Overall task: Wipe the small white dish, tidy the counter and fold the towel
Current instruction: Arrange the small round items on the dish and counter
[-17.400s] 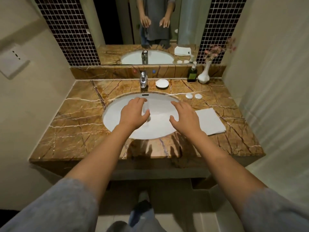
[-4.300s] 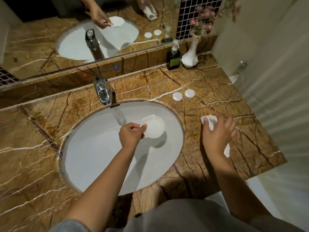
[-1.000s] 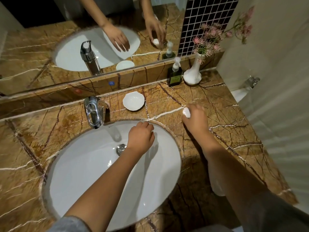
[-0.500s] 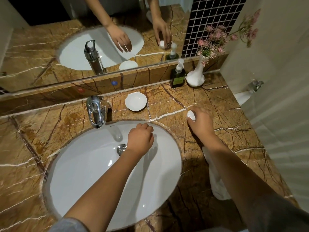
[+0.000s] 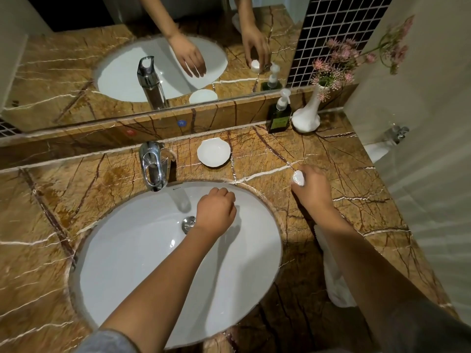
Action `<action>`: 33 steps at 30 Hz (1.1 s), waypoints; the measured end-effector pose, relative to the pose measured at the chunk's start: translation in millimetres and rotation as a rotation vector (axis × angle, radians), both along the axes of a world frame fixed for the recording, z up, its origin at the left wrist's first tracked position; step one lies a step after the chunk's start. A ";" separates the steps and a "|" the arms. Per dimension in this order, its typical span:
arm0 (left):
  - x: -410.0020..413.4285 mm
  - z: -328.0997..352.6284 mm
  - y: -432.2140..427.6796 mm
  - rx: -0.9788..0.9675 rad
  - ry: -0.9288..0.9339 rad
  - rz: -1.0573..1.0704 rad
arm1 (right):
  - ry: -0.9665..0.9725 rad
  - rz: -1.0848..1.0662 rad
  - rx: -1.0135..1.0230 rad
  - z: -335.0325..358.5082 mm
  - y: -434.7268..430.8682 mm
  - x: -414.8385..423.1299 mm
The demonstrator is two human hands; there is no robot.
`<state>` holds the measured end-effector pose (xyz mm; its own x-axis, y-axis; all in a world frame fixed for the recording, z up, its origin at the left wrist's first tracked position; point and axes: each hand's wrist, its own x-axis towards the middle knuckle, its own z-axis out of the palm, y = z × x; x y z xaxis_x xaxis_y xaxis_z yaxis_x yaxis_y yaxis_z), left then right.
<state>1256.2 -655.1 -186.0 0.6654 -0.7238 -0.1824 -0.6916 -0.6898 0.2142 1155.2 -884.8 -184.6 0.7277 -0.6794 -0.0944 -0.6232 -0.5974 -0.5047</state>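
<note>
The small white dish (image 5: 214,152) sits on the brown marble counter (image 5: 331,169), just right of the chrome tap (image 5: 153,165). My right hand (image 5: 312,189) rests on the counter to the right of the basin, fingers closed on a small round white container (image 5: 298,178). A crumpled white towel (image 5: 334,276) lies on the counter under my right forearm, largely hidden. Over the white basin (image 5: 142,250) hangs my left hand (image 5: 216,211), curled into a loose fist with nothing visible in it.
A dark green pump bottle (image 5: 279,115) and a white vase (image 5: 307,115) of pink flowers stand at the back right against the ledge. A mirror runs along the back. The counter's right edge drops off beside a pale wall.
The view has drifted slightly; my right hand has slid a little back and right on the counter with the small white container. My left hand stays over the basin.
</note>
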 end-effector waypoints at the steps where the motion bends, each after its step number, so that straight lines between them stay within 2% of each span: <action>1: 0.5 -0.5 1.8 -0.005 0.003 0.004 | 0.010 -0.005 -0.005 1.2 0.0 0.8; 5: 3.9 -1.4 11.1 -0.005 0.000 0.007 | -0.033 -0.012 0.000 15.7 9.2 20.4; 10: 12.6 -1.4 28.4 0.018 0.010 0.053 | -0.110 0.171 0.051 36.5 45.7 90.8; 17: 29.4 -4.8 61.3 0.024 0.009 0.145 | -0.020 0.402 -0.006 29.6 96.1 172.9; 24: 35.0 -13.7 87.0 0.027 0.030 0.187 | 0.045 0.461 -0.047 11.6 98.1 186.5; 33: 32.9 -14.7 78.1 -0.033 0.019 0.174 | 0.039 0.488 -0.087 3.5 98.0 185.3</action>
<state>1289.1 -577.0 -200.7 0.7779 -0.6038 -0.1739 -0.5581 -0.7911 0.2503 1340.4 -786.8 -181.1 0.9598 -0.2672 -0.0859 -0.2780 -0.8629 -0.4221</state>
